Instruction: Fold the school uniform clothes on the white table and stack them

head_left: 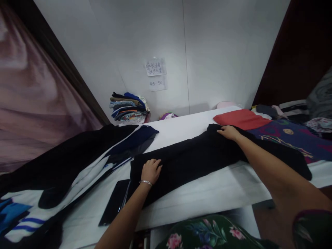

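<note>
A long black garment lies stretched across the white table. My left hand, with a thin bracelet at the wrist, rests palm down on the garment's left end. Far to the right, my right hand lies flat on its upper right end, next to a red cloth. Both hands press on the fabric; neither has it bunched in the fingers.
A black, white and blue garment sprawls over the table's left side. A dark flat phone or tablet lies near the front edge. Folded clothes are stacked by the wall. Patterned dark fabric and more clothes lie at right.
</note>
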`<state>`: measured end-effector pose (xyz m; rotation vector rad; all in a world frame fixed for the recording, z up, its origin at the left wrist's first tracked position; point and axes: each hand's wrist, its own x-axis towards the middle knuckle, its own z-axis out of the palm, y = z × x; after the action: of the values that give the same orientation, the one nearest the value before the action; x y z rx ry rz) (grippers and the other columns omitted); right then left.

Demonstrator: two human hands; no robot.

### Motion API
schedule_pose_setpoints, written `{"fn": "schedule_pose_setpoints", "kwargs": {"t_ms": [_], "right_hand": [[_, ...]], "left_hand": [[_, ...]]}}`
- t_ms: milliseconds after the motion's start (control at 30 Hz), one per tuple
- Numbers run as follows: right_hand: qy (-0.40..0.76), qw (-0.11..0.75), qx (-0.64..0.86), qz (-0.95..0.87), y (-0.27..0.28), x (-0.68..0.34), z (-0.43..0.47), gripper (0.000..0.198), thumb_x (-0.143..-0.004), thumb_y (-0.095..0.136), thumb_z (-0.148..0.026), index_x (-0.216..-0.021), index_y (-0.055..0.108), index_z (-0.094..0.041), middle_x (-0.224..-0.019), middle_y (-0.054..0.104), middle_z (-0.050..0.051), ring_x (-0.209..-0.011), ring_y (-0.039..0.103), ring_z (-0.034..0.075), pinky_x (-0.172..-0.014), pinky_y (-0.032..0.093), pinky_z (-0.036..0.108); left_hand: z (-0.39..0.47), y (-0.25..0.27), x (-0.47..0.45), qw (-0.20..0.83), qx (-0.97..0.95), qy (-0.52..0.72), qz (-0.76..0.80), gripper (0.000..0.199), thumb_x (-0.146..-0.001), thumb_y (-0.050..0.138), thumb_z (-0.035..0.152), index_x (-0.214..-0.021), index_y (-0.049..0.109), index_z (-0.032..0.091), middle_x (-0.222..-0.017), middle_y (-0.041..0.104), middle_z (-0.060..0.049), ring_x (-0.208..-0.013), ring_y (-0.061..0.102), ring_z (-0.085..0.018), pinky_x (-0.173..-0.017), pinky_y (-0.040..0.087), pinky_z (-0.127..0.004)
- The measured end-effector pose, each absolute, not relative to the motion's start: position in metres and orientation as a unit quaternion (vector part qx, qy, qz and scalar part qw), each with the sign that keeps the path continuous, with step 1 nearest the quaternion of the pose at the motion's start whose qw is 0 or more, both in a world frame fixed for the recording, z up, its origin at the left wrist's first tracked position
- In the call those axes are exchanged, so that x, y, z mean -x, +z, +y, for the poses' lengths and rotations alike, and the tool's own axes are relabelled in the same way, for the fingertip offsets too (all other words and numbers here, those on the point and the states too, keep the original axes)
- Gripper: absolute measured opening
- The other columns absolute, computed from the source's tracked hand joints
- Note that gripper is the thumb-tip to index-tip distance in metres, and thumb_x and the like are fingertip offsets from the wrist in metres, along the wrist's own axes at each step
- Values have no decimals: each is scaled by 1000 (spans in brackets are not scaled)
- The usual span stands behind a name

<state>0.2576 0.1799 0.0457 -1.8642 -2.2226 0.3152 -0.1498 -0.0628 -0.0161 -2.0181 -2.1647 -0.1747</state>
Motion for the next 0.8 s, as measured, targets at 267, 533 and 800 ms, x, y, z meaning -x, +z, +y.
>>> {"fn": "schedule_pose_setpoints", "kwargs": {"t_ms": [267,533,800], "right_hand": [[117,21,670,-733,-1,-287,142,19,-75,54,-22,-84,71,-17,-90,71,11,-85,67,25,-73,48,31],[122,81,654,-742,36,-260,191,46,-82,48,-25,-126,59,-14,-131,59,11,-117,56,24,-96,42,29],[130,123,706,-686,32,-225,215,62,-86,49,-41,-141,41,-15,-135,53,15,-120,53,32,-95,45,39]], "left_hand": [[-58,-15,153,82,679,-52,-728,33,-92,46,26,-119,63,24,-109,64,-7,-98,56,-24,-81,44,-36],[-60,-18,154,91,681,-59,-724,34,-90,46,26,-119,63,24,-109,64,-8,-98,56,-24,-81,44,-36],[-62,-19,155,88,681,-64,-724,34,-90,47,25,-119,64,24,-110,64,-8,-98,57,-24,-82,45,-37]]}}
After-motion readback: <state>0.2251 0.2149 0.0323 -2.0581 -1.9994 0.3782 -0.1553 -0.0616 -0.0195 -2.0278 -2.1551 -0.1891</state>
